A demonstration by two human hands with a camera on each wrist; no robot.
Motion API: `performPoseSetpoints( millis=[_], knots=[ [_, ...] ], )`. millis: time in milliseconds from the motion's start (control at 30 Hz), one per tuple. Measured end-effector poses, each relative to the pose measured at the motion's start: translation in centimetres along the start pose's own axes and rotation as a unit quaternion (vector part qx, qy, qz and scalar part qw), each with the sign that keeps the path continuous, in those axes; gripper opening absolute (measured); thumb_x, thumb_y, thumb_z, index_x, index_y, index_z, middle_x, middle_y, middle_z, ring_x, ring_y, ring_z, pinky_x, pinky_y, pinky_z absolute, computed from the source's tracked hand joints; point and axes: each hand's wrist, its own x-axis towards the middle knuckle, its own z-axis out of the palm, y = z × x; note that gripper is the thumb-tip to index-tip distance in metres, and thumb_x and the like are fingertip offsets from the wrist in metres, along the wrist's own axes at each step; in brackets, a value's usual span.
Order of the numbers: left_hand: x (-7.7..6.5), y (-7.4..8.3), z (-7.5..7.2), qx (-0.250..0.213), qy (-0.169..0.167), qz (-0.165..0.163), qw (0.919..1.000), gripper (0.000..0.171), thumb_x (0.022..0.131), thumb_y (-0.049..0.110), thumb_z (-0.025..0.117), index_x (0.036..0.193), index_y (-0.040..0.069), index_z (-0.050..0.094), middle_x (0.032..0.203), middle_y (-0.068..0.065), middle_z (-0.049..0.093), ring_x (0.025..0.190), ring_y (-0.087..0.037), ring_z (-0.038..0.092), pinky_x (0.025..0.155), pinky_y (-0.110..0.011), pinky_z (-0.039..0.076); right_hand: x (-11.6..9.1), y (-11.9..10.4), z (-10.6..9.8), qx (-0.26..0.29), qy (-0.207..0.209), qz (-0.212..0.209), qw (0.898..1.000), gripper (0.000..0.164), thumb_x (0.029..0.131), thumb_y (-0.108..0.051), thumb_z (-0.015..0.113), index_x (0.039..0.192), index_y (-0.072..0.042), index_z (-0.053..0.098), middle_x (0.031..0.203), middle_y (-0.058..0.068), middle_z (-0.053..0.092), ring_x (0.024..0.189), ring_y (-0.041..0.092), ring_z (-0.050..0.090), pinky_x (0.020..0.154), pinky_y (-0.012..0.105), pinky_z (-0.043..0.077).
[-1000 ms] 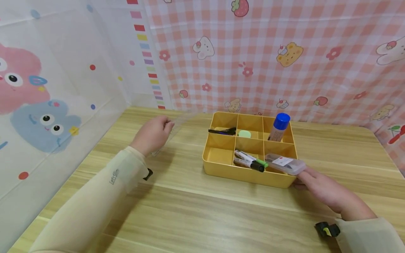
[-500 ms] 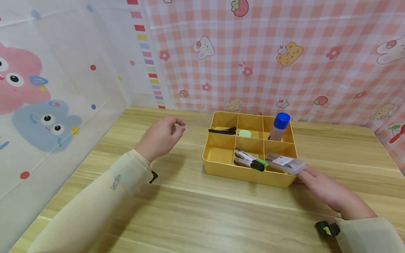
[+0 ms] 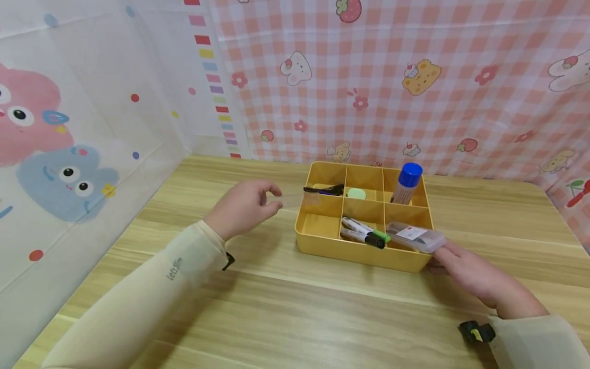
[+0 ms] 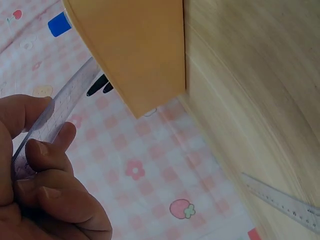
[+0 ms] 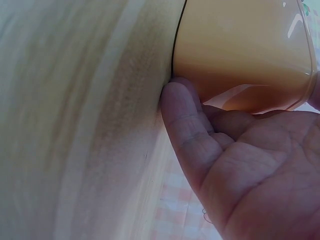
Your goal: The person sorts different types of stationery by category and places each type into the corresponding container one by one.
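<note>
My left hand (image 3: 244,207) pinches a clear ruler (image 4: 62,105) between thumb and fingers. The ruler's far end overlaps the left wall of a yellow six-compartment organizer (image 3: 364,258) in the head view. My right hand (image 3: 481,284) rests its fingers against the organizer's front right corner, low by the table in the right wrist view. Two markers (image 3: 364,233) lie in the front middle compartment. A clear plastic case (image 3: 419,237) leans out of the front right one. Behind it stands a blue-capped glue stick (image 3: 406,184). The front left compartment shows its bare floor.
Black pens (image 3: 324,190) lie in the back left compartment and a pale green round object (image 3: 356,194) in the back middle one. A second clear ruler (image 4: 280,200) lies on the wooden table (image 3: 276,318). A checked cloth (image 3: 369,128) hangs behind.
My left hand has moved right with the ruler, and its far end has swung round to the organizer's left wall. My right hand has stayed at the corner.
</note>
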Motion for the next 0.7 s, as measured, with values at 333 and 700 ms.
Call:
performPoseSetpoints(
  millis=[333, 700],
  knots=[
    [0.13, 0.4, 0.17, 0.009, -0.016, -0.001, 0.9998, 0.022, 0.089, 0.032, 0.061, 0.107, 0.018, 0.064, 0.062, 0.001, 0.054, 0.055, -0.014, 0.047, 0.049, -0.031, 0.043, 0.03, 0.2, -0.02, -0.002, 0.007, -0.01, 1.0, 0.064, 0.104, -0.04, 0.024, 0.141, 0.011, 0.021, 0.14, 0.033, 0.03, 0.113, 0.032, 0.047, 0.091, 0.046, 0.048],
    [0.37, 0.85, 0.52, -0.002, -0.036, 0.003, 0.9994, 0.023, 0.087, 0.029, 0.062, 0.108, 0.019, 0.063, 0.066, 0.001, 0.055, 0.056, -0.013, 0.047, 0.051, -0.03, 0.043, 0.07, 0.36, 0.11, 0.009, 0.0, -0.038, 0.999, 0.06, 0.105, -0.036, 0.024, 0.142, 0.01, 0.02, 0.142, 0.033, 0.027, 0.116, 0.034, 0.043, 0.091, 0.046, 0.048]
  ],
)
